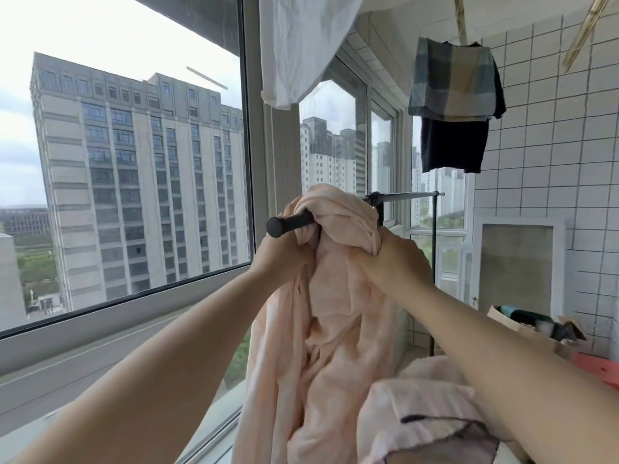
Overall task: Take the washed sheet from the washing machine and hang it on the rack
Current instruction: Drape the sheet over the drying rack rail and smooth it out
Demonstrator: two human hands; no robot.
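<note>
A pale pink sheet (328, 329) hangs bunched over the near end of the rack's black bar (288, 223), and its folds fall down toward the floor. My left hand (281, 252) grips the sheet just under the bar's capped end. My right hand (392, 262) clutches a gathered fold of the same sheet a little to the right. Behind the cloth the bar continues as a silver rod (408, 195) to a black upright post (434, 262). The washing machine is out of view.
A large window (134, 162) runs along the left with its sill below. Overhead hang a white cloth (301, 45), a plaid garment (452, 78) and a dark garment (452, 145). A tiled wall (552, 162) stands on the right, with a box and a red item low beside it.
</note>
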